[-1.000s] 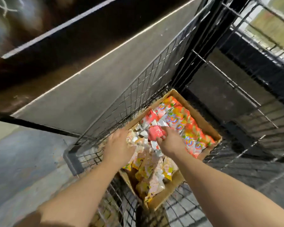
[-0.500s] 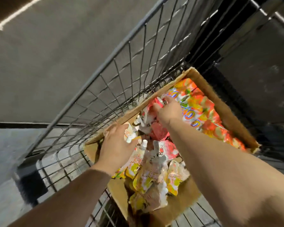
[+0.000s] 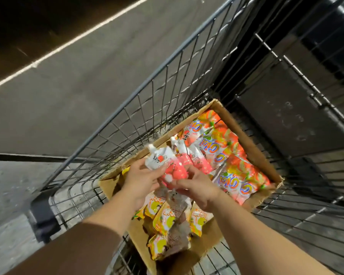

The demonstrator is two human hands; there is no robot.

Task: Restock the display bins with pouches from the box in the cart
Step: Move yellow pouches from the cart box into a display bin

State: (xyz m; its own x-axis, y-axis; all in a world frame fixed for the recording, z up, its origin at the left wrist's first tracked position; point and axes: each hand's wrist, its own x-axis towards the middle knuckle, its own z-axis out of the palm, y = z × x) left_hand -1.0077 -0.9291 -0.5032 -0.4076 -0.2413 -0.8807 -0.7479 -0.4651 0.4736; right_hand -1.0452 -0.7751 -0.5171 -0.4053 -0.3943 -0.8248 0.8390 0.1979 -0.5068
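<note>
wire cart (image 3: 127, 124) on grey floor | cardboard box (image 3: 244, 139) inside cart, packed with orange pouches (image 3: 232, 155) far side, yellow pouches (image 3: 167, 219) near side | red-and-white pouches (image 3: 173, 165) lifted just above box, between both hands | left hand (image 3: 141, 181) gripping bunch from left | right hand (image 3: 199, 189) pinching lower edge from right

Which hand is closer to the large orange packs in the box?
Right. The right hand is just beside the orange packs, pinching the pink pouches; the left hand holds them from the far side.
</note>
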